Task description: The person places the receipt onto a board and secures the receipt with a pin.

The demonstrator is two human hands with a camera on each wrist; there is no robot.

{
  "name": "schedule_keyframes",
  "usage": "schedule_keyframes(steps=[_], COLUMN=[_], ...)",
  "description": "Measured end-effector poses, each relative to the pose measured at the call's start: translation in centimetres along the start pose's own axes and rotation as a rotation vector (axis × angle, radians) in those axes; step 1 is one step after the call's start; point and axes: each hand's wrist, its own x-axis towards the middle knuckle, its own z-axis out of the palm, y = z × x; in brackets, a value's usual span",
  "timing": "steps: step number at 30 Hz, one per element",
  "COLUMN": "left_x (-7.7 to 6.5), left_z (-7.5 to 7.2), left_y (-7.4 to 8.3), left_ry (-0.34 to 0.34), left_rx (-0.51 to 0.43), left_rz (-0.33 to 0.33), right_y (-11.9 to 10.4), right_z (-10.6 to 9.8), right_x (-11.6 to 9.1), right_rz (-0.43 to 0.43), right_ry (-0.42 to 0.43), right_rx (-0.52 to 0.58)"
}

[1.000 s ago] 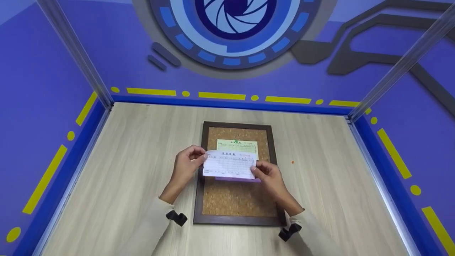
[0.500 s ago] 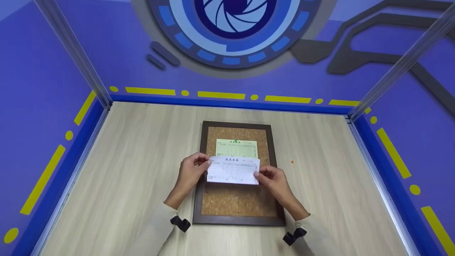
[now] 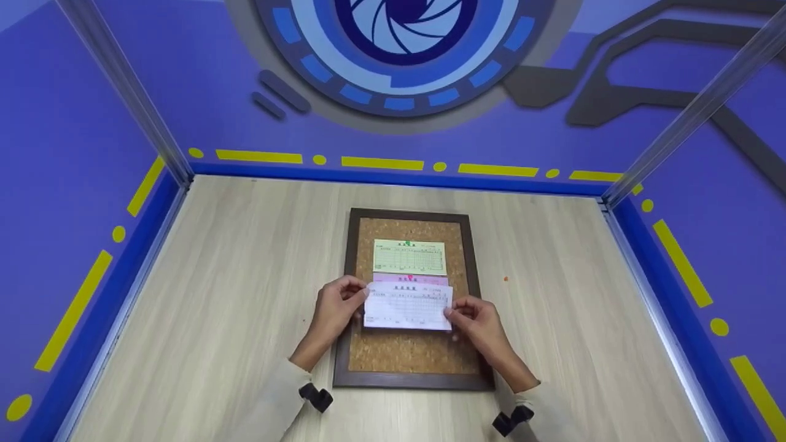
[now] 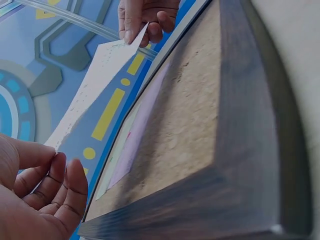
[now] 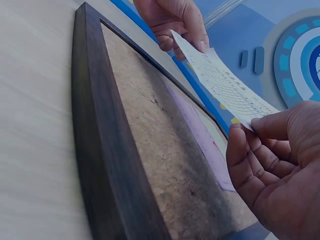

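A white printed form slip (image 3: 408, 307) is held up by its two side edges above the cork board (image 3: 405, 355). My left hand (image 3: 334, 307) pinches its left edge between thumb and fingers; my right hand (image 3: 482, 325) pinches the right edge. Both wrist views show the slip (image 4: 95, 80) apart from the cork, stretched between the hands. On the board a green slip (image 3: 409, 258) lies flat under a green pushpin (image 3: 408, 243). Below it is a pink-purple slip (image 3: 381, 279) with a red pushpin (image 3: 410, 278), its lower part hidden by the white slip in the head view.
The board's dark wooden frame (image 3: 414, 380) lies on a pale wood-grain table (image 3: 233, 276). A tiny orange bit (image 3: 506, 279) sits right of the frame. Blue panels (image 3: 694, 184) with yellow marks stand at the back and sides.
Both hands have brought the white slip down the board, toward me and slightly right. The green slip and the top of the pink-purple slip with its red pushpin have come into view.
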Motion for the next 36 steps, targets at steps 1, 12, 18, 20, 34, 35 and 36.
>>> schedule_keyframes(steps=[1,12,18,20,34,35,36], left_x=[-0.1,-0.8,-0.9,-1.0,-1.3,-1.4,-1.5], left_z=[0.1,0.8,1.1,1.1,1.3,1.3,1.2], left_y=[-0.1,-0.6,-1.1,-1.2,-1.6,-1.6,-1.6], left_ry=[-0.003,0.006,0.02,0.018,0.003,0.0,-0.003], left_rx=[0.004,0.068,0.119,0.13,0.166,0.165,0.167], left_rz=[-0.006,-0.024,-0.01,-0.013,-0.025,-0.028,-0.032], right_y=[0.1,0.8,1.0,1.0,1.8,1.9,1.9], right_z=[-0.1,-0.7,-0.9,-0.9,-1.3,-1.3,-1.3], right_x=[-0.1,-1.0,-1.3,-1.5,-2.2,-2.3,-2.3], right_rz=[0.006,0.037,0.046,0.059,0.075,0.073,0.072], right_ry=[0.003,-0.009,-0.015,-0.013,-0.08,-0.089,-0.096], right_rx=[0.002,-0.02,-0.066,-0.081,-0.099,-0.102,-0.105])
